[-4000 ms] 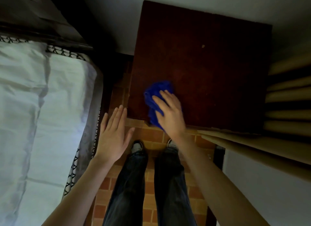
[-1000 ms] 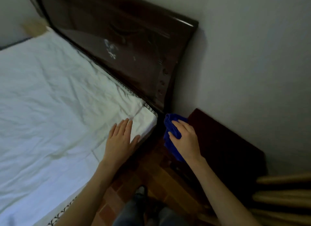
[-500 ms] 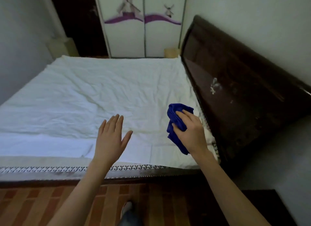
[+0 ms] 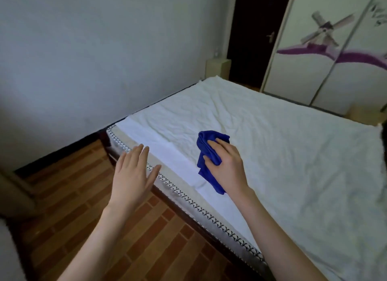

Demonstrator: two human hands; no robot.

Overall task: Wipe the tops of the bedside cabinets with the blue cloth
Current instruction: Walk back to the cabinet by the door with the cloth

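My right hand grips the bunched blue cloth and holds it in the air over the near side of the bed. Part of the cloth hangs below my palm. My left hand is flat, fingers spread, holding nothing, above the bed's near edge and the floor. No bedside cabinet top shows close by; a small pale cabinet stands far off beyond the bed's far corner, by the wall.
A bed with a white sheet fills the right and centre. Brown brick-pattern floor runs along its left side to a grey wall. A dark doorway and a wardrobe with a windmill picture stand at the back.
My view has swung left, away from the dark cabinet and headboard, across the bed toward the foot end and the door. Both hands keep their pose; the cloth stays in my right hand.
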